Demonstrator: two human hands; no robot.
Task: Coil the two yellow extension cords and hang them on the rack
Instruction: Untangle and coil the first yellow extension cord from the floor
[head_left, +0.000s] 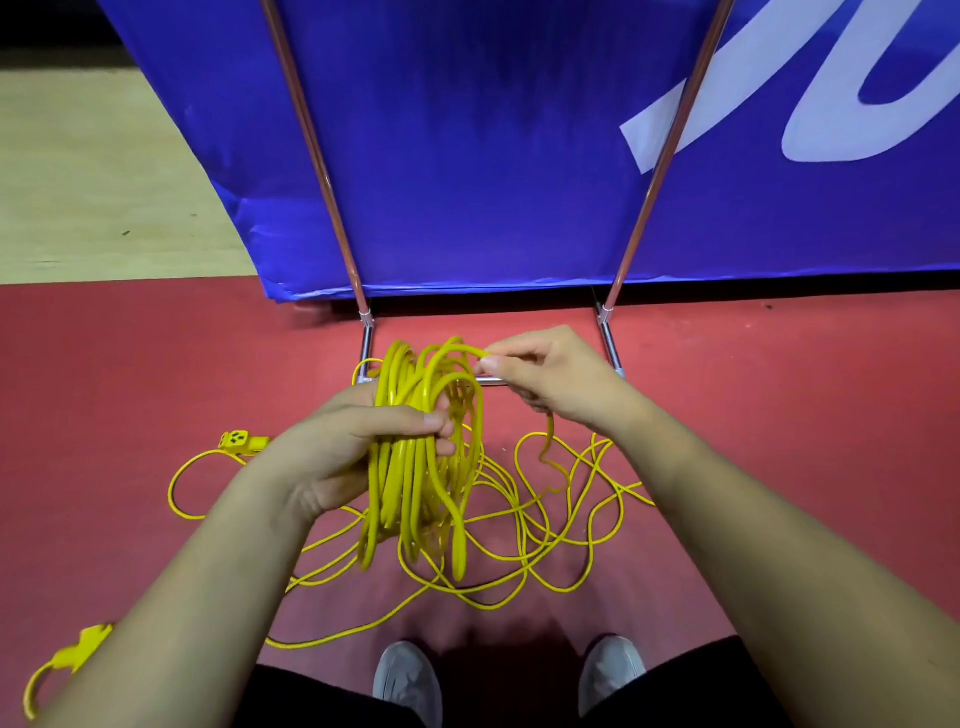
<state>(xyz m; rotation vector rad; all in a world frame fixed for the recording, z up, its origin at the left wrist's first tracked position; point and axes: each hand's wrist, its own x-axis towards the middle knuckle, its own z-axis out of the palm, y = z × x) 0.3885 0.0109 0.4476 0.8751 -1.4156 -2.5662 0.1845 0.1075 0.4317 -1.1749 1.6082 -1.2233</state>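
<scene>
My left hand (358, 441) grips a thick bundle of coiled yellow extension cord (415, 467), its loops hanging down below my fingers. My right hand (550, 379) pinches a strand of the same cord at the top of the bundle, and a length trails from under that hand to the floor. Loose yellow cord (566, 525) lies tangled on the red floor beneath both hands. A yellow socket end (239, 440) rests on the floor to the left, and another yellow plug end (85, 649) lies at the lower left. The metal rack (608, 332) stands just beyond my hands.
A blue banner (493, 156) hangs behind the rack's two slanted poles. The rack's base bars sit on the red floor (779, 415). Pale wooden flooring (93, 182) lies at the upper left. My two grey shoes (410, 680) are at the bottom.
</scene>
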